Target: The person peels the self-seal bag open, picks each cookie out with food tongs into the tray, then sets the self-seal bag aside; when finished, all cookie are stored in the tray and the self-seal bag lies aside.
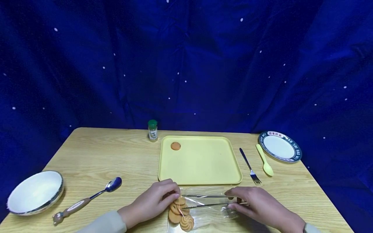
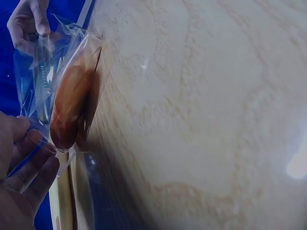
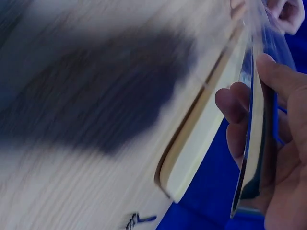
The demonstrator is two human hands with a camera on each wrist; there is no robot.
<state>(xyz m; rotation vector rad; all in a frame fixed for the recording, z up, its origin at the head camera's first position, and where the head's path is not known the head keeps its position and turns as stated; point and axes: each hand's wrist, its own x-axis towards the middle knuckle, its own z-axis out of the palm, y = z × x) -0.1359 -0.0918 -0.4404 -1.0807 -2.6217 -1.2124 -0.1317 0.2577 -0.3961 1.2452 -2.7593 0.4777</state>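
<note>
- L hand (image 1: pixel 155 200), bottom mid, pinches edge of bag (image 1: pixel 207 213)
- R hand (image 1: pixel 257 205), bottom right, half-curled, holds tongs (image 1: pixel 205 196)
- Cookies (image 1: pixel 176 216) may break b/c tongs squeeze hard

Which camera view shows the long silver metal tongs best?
The head view, because both toothed arms of the tongs show, reaching from the right hand toward round brown biscuits. The right wrist view shows only a shiny part close up, in that hand; the left wrist view, a blurred part through a clear plastic bag.
</note>
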